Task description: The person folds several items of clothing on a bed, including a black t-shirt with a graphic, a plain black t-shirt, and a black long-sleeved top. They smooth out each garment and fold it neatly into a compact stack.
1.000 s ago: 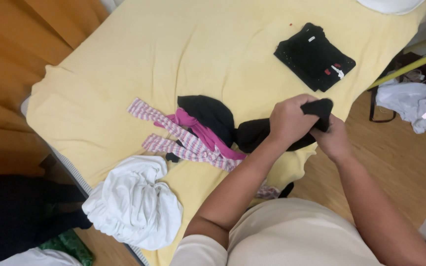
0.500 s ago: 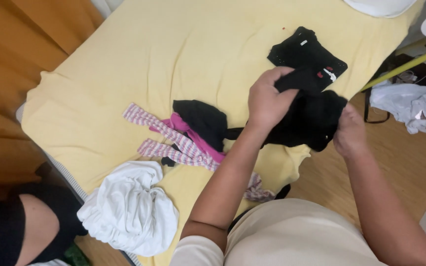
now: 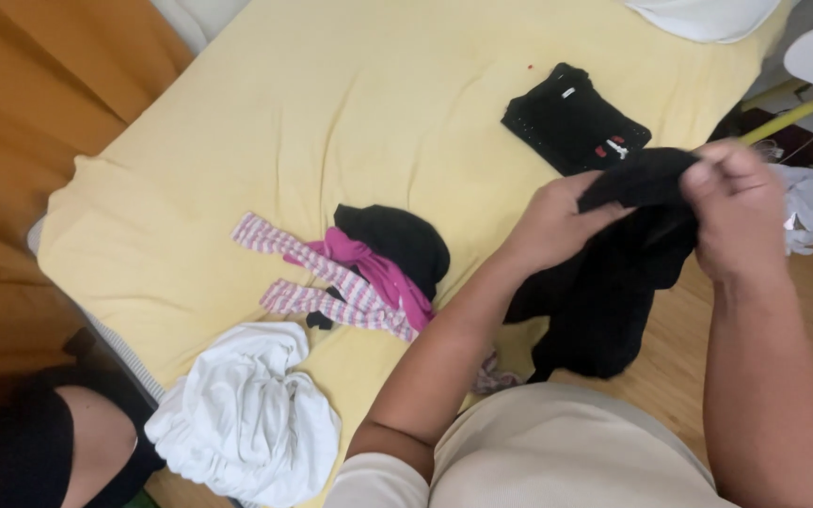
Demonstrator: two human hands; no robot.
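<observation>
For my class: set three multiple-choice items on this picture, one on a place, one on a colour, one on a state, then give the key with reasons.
1. Where does the folded black garment lie?
A. on the yellow sheet
B. on the floor
C. on a chair

2. What colour is the crumpled cloth at the bed's near edge?
A. red
B. white
C. blue

3. How is the black garment held?
A. by no hand
B. by one hand
C. by both hands

Key: 1 A, it rests flat on the sheet; 2 B, it is plainly white; 3 C, left hand and right hand both grip its top.
</observation>
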